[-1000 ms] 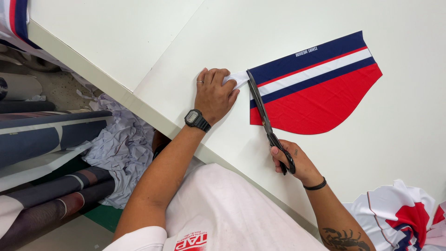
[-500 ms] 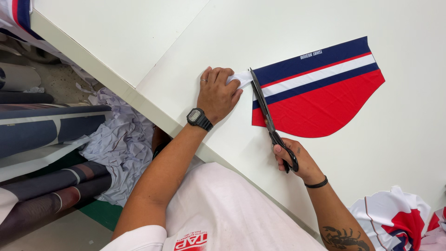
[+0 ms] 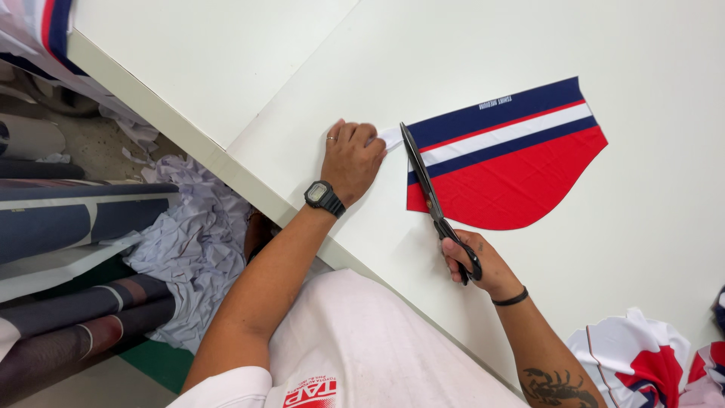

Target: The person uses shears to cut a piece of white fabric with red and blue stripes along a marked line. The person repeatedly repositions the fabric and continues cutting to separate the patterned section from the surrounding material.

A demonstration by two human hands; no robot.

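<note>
Two hands work at the near edge of the white cutting table (image 3: 529, 45). Since half a second ago little differs: the black-handled scissors (image 3: 432, 198) lie along the same straight left edge of the panel, the blade tips just short of its upper left corner, and the left hand has kept its place.

The curved fabric panel, red below navy and white stripes (image 3: 513, 170), lies flat near the table's middle; a small line of white print runs along its navy top band.

Left hand (image 3: 350, 160), wristwatch on, fingers curled, pinches the narrow white offcut strip (image 3: 391, 137) against the table, just left of the blade tips. Right hand (image 3: 477, 264) is closed through the scissor handles, wrist bent toward the table's near edge.

More red-and-white printed fabric (image 3: 642, 363) is heaped at the near right corner.
</note>
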